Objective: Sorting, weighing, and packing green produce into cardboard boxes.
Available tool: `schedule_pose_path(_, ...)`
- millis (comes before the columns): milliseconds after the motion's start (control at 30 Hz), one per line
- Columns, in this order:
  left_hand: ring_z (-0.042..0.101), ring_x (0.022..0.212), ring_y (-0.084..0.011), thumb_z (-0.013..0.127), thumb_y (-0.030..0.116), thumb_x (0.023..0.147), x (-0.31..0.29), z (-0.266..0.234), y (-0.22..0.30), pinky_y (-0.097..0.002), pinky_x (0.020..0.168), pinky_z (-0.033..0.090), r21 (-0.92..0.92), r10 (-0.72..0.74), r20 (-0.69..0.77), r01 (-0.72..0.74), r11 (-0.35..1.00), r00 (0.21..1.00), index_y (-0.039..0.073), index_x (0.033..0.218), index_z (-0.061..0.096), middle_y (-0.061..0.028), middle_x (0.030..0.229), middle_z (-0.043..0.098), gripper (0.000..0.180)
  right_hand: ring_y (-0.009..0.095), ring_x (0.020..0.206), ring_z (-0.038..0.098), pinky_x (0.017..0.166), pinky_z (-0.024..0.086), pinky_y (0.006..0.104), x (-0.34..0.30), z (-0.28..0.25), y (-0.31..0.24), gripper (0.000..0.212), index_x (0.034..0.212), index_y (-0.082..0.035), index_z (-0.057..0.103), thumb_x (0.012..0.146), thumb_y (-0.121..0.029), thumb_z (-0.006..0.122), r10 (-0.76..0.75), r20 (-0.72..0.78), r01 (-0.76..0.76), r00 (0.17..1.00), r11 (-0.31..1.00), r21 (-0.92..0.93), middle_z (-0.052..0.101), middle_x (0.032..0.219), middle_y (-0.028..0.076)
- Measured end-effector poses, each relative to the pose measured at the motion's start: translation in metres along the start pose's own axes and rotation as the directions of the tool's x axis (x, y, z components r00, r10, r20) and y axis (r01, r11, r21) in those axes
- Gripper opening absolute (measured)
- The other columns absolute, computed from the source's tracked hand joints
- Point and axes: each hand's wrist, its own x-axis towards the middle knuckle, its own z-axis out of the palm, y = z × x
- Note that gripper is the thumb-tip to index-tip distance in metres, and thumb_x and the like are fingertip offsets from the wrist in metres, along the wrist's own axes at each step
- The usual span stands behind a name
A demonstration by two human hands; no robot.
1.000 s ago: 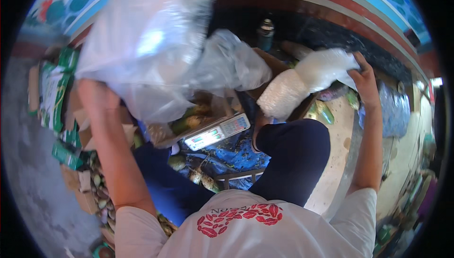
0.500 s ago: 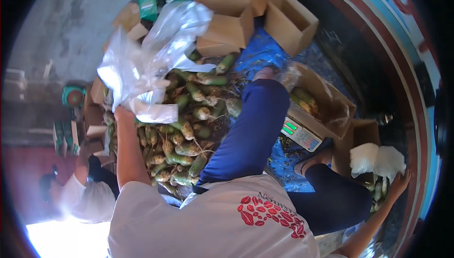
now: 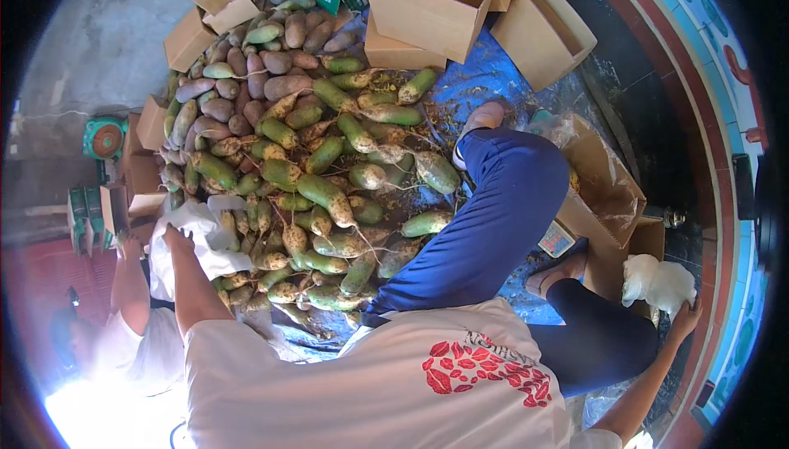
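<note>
On the left, my left hand (image 3: 177, 238) is closed on a white plastic bag (image 3: 193, 256), which hangs at the near left side of a big heap of green radishes (image 3: 325, 194). Soil clings to many of the radishes, and some have long thin roots. Reddish-purple root vegetables (image 3: 246, 91) lie in the far left part of the heap. At the far right, my right hand (image 3: 685, 317) grips the edge of a bunched white plastic bundle (image 3: 656, 281); its fingers are partly hidden.
Open cardboard boxes (image 3: 431, 1) stand behind the heap. Beside my legs are a plastic-lined cardboard box (image 3: 604, 169) and a scale (image 3: 556, 240). Blue sheeting (image 3: 472, 67) covers the floor. Another person's arm (image 3: 130, 284) is at the left, near a green fan (image 3: 105, 138).
The white plastic bag has swung down and nearer, uncovering the reddish-purple roots. My left hand has moved left and lower. At the right, the white bundle has changed shape beside my right hand.
</note>
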Motion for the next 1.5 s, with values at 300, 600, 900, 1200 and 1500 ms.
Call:
schedule_pose_path(300,0.033,0.114,-0.0305,0.045,0.032,0.082,-0.034,0.014,-0.027,-0.0488,0.088,0.031,0.297,-0.221,0.119,0.177,0.938,0.968,0.022,0.129,0.030,-0.0016,0.133,0.025,0.050,0.028,0.107,0.046,0.089,0.036,0.0331,-0.012,0.035,-0.014,0.041,0.112,0.007,0.045,0.072,-0.004,0.046,-0.025,0.234,-0.036,0.972,0.966,0.256,0.048,0.112,0.019)
schedule_pose_path(600,0.035,0.114,-0.0322,0.057,0.025,0.075,-0.031,0.014,-0.089,-0.0518,0.086,0.032,0.781,-0.165,0.187,-0.045,0.622,0.968,0.011,0.126,0.032,-0.0145,0.128,0.033,0.059,0.030,0.106,0.047,0.090,0.035,0.0328,-0.017,0.033,-0.019,0.042,0.111,0.005,0.047,0.070,-0.003,0.045,0.008,0.290,-0.086,0.957,0.962,0.258,0.049,0.110,0.018)
schedule_pose_path(900,0.014,0.126,-0.0315,0.075,0.034,0.055,-0.111,0.026,-0.089,-0.0560,0.094,0.026,0.990,0.206,0.128,-0.113,-0.081,0.970,0.026,0.132,0.013,-0.0125,0.137,0.012,0.099,0.028,0.104,0.049,0.090,0.036,0.0325,-0.004,0.028,-0.007,0.046,0.114,0.006,0.045,0.069,-0.004,0.043,-0.050,0.379,0.025,0.924,0.997,0.070,0.051,0.111,0.021)
schedule_pose_path(1200,0.014,0.126,-0.0318,0.076,0.034,0.055,-0.073,0.086,-0.077,-0.0569,0.094,0.026,0.935,0.326,0.341,-0.281,-0.217,0.882,0.023,0.133,0.010,-0.0092,0.138,0.014,0.103,0.024,0.100,0.051,0.086,0.038,0.0316,0.007,0.032,0.114,0.046,0.117,0.000,0.044,0.072,-0.007,0.047,-0.074,0.516,0.036,0.854,0.996,0.085,0.053,0.110,0.016)
schedule_pose_path(1500,0.040,0.114,-0.0306,0.074,0.031,0.058,0.023,0.029,-0.083,-0.0586,0.097,0.013,0.930,0.063,0.273,-0.246,-0.273,0.960,0.025,0.133,-0.006,-0.0068,0.115,0.051,0.110,0.015,0.081,0.053,0.068,0.043,0.0285,0.072,0.040,0.061,0.029,0.107,-0.003,0.051,0.079,-0.009,0.047,-0.079,0.695,0.029,0.715,0.996,0.084,0.057,0.093,0.007)
